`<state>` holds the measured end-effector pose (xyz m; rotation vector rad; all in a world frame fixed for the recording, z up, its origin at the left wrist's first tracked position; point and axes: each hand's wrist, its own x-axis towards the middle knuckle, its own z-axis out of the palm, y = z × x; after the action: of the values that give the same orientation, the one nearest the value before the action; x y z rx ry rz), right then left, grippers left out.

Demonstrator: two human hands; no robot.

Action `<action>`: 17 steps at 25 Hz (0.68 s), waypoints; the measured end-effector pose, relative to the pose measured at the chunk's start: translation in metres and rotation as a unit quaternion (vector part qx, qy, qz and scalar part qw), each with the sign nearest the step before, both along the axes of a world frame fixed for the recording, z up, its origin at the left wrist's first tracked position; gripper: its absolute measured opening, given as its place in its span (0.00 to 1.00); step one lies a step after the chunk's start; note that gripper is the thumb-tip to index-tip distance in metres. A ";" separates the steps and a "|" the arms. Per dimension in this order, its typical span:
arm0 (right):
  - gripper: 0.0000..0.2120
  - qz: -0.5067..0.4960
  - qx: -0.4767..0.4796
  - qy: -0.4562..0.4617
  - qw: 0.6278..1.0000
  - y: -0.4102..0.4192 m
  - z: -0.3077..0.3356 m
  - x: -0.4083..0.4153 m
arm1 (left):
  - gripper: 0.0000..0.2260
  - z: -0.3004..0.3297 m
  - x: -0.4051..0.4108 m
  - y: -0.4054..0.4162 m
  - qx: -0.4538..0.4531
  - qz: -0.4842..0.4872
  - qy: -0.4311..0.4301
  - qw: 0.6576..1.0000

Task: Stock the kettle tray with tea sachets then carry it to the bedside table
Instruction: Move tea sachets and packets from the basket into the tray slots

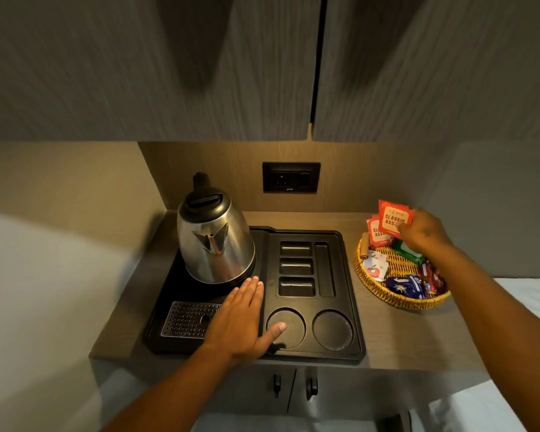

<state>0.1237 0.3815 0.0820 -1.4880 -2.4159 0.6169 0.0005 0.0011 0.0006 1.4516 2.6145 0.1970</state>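
Note:
The black kettle tray (pixel 349 294) lies on the counter with a steel kettle (pixel 214 241) standing at its back left. Its slot compartments (pixel 296 267) and two round cup wells hold nothing. My left hand (pixel 242 319) rests flat on the tray, fingers spread, thumb over the left cup well. My right hand (pixel 424 230) is raised over the wicker basket (pixel 396 299) to the right of the tray, pinching red tea sachets (pixel 395 218) marked "Classic Assam". More red sachets (pixel 378 235) stand in the basket's back.
The basket also holds white, green, blue and red packets. A perforated drip grille (pixel 187 319) sits at the tray's front left. A wall socket (pixel 290 177) is behind the tray. Cupboard doors hang overhead, and two handles (pixel 293 385) show below the counter edge.

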 end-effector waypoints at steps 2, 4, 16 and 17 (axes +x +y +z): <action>0.11 0.073 0.009 0.056 0.996 -0.020 0.013 -0.013 | 0.45 -0.001 -0.001 0.001 0.005 -0.002 0.001 1.000; 0.09 0.167 -0.041 0.078 0.982 -0.051 0.016 -0.041 | 0.45 -0.004 -0.001 0.000 0.015 -0.002 -0.002 1.000; 0.16 0.178 -0.182 -0.032 0.967 -0.108 -0.050 -0.136 | 0.44 -0.005 -0.002 -0.002 0.029 0.012 -0.012 0.999; 0.16 0.169 -0.176 -0.042 0.969 -0.104 -0.046 -0.132 | 0.44 -0.005 -0.002 -0.003 0.032 0.009 -0.011 0.999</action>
<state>-0.0080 0.2780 0.0359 -1.2391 -2.7635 1.1282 -0.0014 -0.0015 -0.0047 1.4376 2.6277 0.2996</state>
